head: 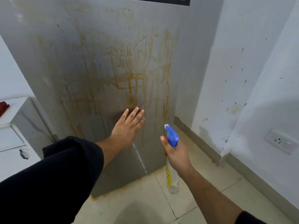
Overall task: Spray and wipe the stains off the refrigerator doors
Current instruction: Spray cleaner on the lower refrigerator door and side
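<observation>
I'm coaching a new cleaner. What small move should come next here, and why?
Probably spray now. The right hand grips the bottle with its nozzle aimed at the door, where orange stains run thick. The left hand lies flat on the door and holds no cloth.

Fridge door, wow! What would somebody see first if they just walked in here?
The orange-brown stains first: they run in drips down the middle of the grey refrigerator door. Below them the left hand is spread open on the door, and the right hand grips a spray bottle with a blue head pointing toward it. The white wall on the right is speckled too.
</observation>
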